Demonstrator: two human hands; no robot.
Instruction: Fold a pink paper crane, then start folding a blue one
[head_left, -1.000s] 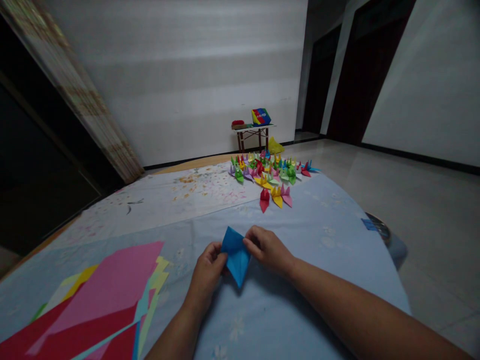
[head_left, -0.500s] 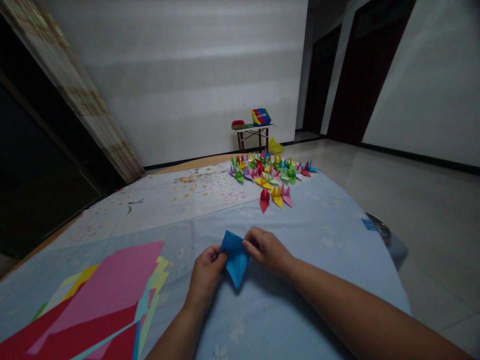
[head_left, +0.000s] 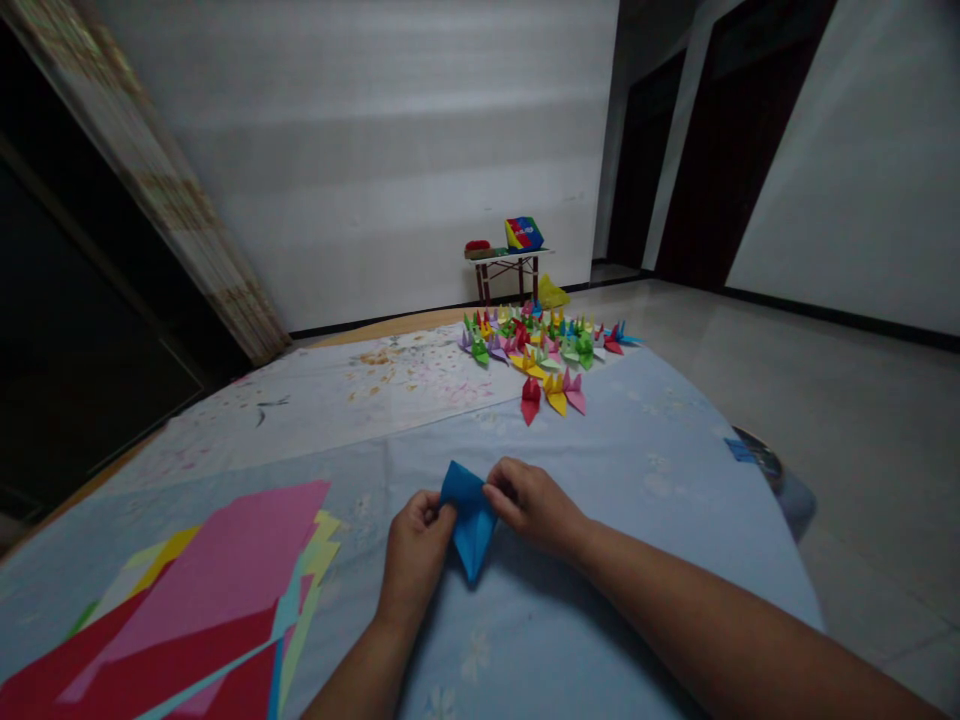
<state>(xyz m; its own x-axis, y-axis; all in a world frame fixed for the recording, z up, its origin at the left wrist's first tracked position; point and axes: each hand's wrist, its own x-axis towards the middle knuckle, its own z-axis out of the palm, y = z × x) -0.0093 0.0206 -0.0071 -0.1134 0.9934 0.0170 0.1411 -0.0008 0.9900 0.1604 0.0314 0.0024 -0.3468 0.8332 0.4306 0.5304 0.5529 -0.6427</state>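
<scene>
A partly folded sheet of blue origami paper point(head_left: 472, 530), kite-shaped with its long point toward me, is held between both hands just over the blue tablecloth. My left hand point(head_left: 420, 545) pinches its left edge between thumb and fingers. On the opposite side, my right hand point(head_left: 529, 500) grips the right corner with thumb and forefinger. Beyond them stand a red paper crane point(head_left: 530, 398), a yellow one point(head_left: 556, 392) and a pink one point(head_left: 574, 391) in a short row.
A larger cluster of coloured paper cranes point(head_left: 540, 340) covers the table's far right. Loose sheets of coloured paper point(head_left: 217, 580) lie fanned at the left. A stool point(head_left: 780, 485) is beside the right edge. Against the wall, a small table point(head_left: 510, 260) bears a colourful box point(head_left: 523, 234).
The blue paper's lower point has shifted very slightly left and toward me. Both hands keep their pinch on it, almost unmoved.
</scene>
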